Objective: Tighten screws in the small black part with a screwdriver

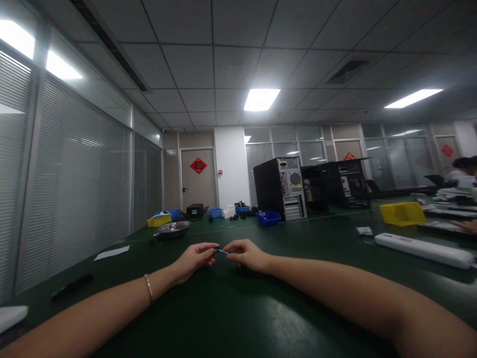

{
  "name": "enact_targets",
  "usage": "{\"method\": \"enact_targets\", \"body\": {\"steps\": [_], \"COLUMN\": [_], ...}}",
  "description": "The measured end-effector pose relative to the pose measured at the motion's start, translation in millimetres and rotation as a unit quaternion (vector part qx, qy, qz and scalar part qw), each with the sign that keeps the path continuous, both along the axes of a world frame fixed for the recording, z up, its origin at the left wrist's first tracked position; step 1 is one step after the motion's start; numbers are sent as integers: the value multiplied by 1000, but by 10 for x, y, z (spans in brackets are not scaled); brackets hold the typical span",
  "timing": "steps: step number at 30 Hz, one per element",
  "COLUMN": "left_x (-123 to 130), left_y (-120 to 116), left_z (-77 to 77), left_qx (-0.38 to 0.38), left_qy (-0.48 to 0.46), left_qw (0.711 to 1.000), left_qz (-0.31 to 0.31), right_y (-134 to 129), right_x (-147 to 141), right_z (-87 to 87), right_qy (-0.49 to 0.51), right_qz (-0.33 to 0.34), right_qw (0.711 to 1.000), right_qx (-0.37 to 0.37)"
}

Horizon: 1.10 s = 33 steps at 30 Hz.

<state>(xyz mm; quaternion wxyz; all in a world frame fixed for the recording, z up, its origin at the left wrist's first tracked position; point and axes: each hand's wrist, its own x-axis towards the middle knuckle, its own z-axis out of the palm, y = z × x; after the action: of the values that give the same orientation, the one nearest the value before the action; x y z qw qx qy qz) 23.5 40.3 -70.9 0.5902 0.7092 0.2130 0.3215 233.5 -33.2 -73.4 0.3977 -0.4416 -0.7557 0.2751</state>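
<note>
My left hand (197,258) pinches the dark end of a small thin item (222,251) just above the green table (238,308). My right hand (248,255) has its fingers closed at the light, narrow end of the same item. Both hands are close together near the middle of the view, with the item bridging the short gap between them. What exactly the item is cannot be made out.
Behind my hands are a metal bowl (173,229), a blue bin (268,218) and a computer case (283,189). A white long device (423,249) and a yellow bin (403,213) lie right. A dark tool (72,287) and white paper (112,252) lie left. A person (462,174) sits far right.
</note>
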Motion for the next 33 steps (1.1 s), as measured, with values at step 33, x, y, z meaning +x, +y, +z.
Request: {"method": "enact_targets", "body": {"steps": [33], "left_x": [-39], "left_y": [113], "left_z": [-25], "left_qx": [-43], "left_qy": [-38], "left_qw": [998], "left_qz": [-21], "right_y": [11], "right_x": [22], "right_z": [5], "right_qy": [3], "right_qz": [20], "right_qw": [1000], "right_qx": [-16]}}
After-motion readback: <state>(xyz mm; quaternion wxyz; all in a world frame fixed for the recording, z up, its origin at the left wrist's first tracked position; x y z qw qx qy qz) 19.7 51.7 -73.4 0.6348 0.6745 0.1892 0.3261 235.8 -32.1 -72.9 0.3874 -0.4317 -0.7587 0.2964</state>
